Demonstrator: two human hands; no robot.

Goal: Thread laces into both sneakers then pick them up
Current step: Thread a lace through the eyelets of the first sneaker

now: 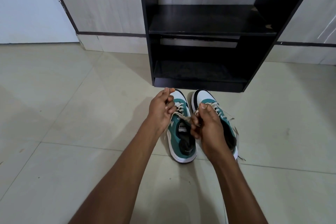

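Note:
Two green and white sneakers stand side by side on the tiled floor, toes pointing away from me. The left sneaker [181, 132] has a cream lace [182, 116] stretched across its tongue. My left hand [161, 109] is closed on one end of that lace at the shoe's left side. My right hand [207, 125] grips the other end between the shoes and covers much of the right sneaker [203, 98]. Loose cream lace ends [234, 125] hang off the right sneaker's outer side.
A black open shelf unit [203, 29] stands directly behind the shoes, its base close to their toes. Grey wood-look cabinet panels [101, 2] flank it. Pale floor tiles [72, 114] spread left, right and toward me.

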